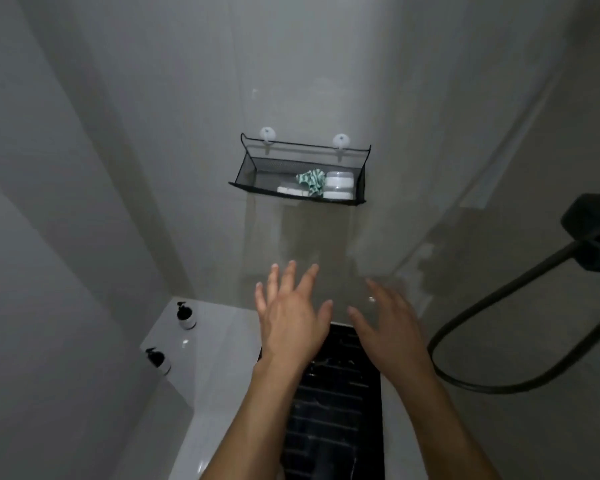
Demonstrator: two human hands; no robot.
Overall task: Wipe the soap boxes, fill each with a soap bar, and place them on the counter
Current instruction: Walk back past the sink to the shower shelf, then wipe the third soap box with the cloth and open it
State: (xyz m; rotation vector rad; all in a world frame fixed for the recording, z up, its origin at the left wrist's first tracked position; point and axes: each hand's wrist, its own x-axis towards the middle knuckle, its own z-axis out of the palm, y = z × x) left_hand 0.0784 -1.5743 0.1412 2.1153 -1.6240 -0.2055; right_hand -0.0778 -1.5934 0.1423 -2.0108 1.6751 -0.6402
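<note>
Nearest you, your left hand (291,317) and right hand (388,327) are both raised with fingers spread and relaxed, holding nothing, side by side but apart above the black floor tiles (333,410). To the left, two pump bottles (186,316) stand on the white counter (222,341). On the right, a dark hose (492,306) loops down from a black fitting (593,226). Farther off, on the far wall, a black mesh basket (250,168) hangs from two suction cups (267,134). Inside it, at the right, two white soap boxes (339,184) sit stacked, with a green-striped cloth (310,180) just beside them and white soap bars (293,190) to the left of the cloth.
</note>
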